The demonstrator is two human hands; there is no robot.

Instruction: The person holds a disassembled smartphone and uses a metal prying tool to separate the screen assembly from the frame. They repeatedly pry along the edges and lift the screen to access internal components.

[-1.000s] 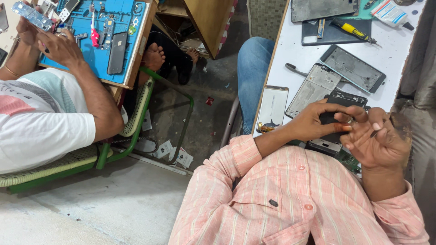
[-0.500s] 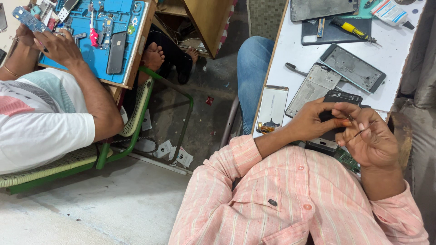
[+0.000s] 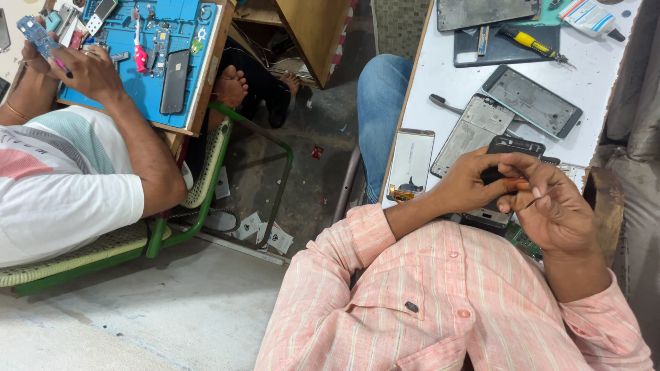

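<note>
Over the white surface (image 3: 440, 69), just right of the pale back cover (image 3: 409, 165), the left hand (image 3: 467, 185) wraps a black phone (image 3: 505, 180) while the right hand (image 3: 557, 213) pinches, seemingly, thin tweezers (image 3: 540, 199) beside it.

A pink shirt (image 3: 440, 302) with thin pale stripes filled the foreground beside a white table (image 3: 591, 82). A yellow-and-black screwdriver (image 3: 529, 42) lay by a black phone (image 3: 498, 182). Nearby were blue jeans (image 3: 379, 103), a blue work mat (image 3: 161, 48), a green chair frame (image 3: 206, 206), and a white T-shirt (image 3: 62, 185) banded pink and teal.
</note>
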